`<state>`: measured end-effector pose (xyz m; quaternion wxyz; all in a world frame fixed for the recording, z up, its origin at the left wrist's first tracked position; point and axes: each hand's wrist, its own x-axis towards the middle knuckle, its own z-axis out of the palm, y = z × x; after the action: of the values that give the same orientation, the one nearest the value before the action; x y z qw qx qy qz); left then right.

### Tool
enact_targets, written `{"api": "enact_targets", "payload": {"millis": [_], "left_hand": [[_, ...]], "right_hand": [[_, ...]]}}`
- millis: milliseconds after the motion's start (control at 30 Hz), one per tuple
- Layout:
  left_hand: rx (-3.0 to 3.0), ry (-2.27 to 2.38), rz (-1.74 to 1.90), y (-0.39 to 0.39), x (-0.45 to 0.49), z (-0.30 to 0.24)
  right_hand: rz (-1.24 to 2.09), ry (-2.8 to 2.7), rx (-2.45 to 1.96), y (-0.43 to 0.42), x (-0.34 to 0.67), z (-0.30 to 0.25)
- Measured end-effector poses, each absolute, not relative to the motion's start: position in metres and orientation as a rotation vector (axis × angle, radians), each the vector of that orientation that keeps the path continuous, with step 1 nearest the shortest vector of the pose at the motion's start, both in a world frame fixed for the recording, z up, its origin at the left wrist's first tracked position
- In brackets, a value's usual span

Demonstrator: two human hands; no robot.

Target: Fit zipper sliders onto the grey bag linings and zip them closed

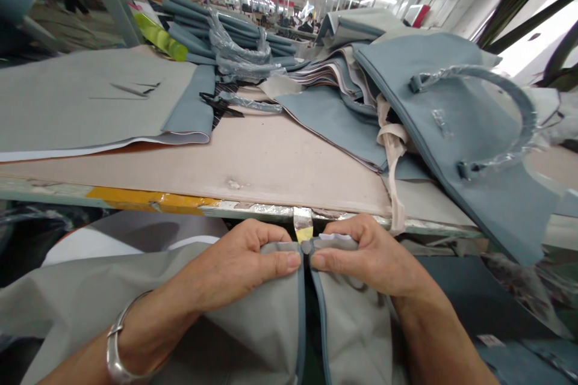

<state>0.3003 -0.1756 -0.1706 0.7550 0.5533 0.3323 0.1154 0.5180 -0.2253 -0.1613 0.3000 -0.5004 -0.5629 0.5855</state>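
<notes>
My left hand (239, 264) and my right hand (365, 255) hold the top edges of two grey fabric panels, pinching them between thumbs and fingers. The left panel (253, 325) and right panel (356, 325) have blue-grey piped edges and hang side by side with a narrow gap between them. A small grey round piece (306, 246) shows between my thumbs, at the panels' meeting corners. A silver bangle (120, 343) circles my left wrist.
Beyond my hands runs a beige worktable edge (149, 198) with yellow tape. Stacked blue-grey bag panels (334, 114), a bag with a plastic-wrapped handle (456, 150) and rolled material (194, 24) lie on it. People work farther back.
</notes>
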Motion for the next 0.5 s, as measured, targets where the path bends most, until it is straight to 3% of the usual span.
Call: {"api": "enact_targets", "payload": {"millis": [500], "left_hand": [[1.29,0.715,0.165,-0.16,0.304,-0.159]], "right_hand": [[1.586,-1.484,-1.336,-0.224,0.519,-0.161]]}}
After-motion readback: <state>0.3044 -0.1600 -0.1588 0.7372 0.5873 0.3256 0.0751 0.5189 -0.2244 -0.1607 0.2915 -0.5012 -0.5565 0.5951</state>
